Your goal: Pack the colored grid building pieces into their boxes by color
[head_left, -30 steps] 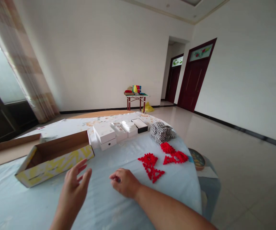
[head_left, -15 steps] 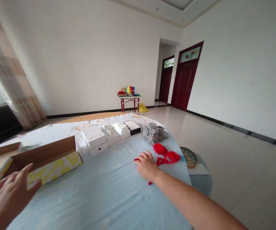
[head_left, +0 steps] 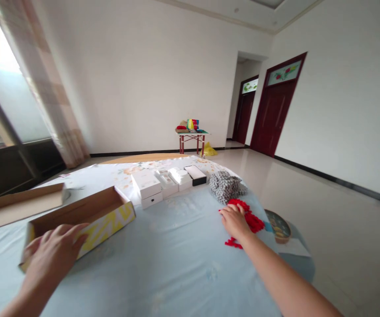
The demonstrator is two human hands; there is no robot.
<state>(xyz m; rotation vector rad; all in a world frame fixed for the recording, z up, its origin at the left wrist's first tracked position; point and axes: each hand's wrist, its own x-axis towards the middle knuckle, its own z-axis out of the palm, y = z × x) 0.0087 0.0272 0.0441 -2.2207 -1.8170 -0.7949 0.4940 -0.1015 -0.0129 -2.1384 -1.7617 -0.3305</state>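
An open cardboard box (head_left: pixel 112 226) with a yellow and white patterned front lies at the left of the table. My left hand (head_left: pixel 53 246) is closed over its front wall, fingers across the rim and thumb on the outside. On the right, my right hand (head_left: pixel 234 219) rests with curled fingers on red knobbly pieces (head_left: pixel 255 222); its fingertips are partly hidden. One red strip (head_left: pixel 232 243) shows below the wrist side. Just behind the red pieces sits a heap of grey knobbly pieces (head_left: pixel 226 185).
White boxes (head_left: pixel 146 187) and a black-edged box (head_left: pixel 195 175) stand in a row on the cloth-covered table (head_left: pixel 163 264). A second cardboard tray (head_left: pixel 21 204) lies far left. Beyond the table's right edge, a round object (head_left: pixel 279 229) lies on a stool. A small table (head_left: pixel 193 134) stands by the wall.
My left hand has come down and right onto the box's front wall. My right hand has slid right, up against the other red pieces. The view has turned a little left.
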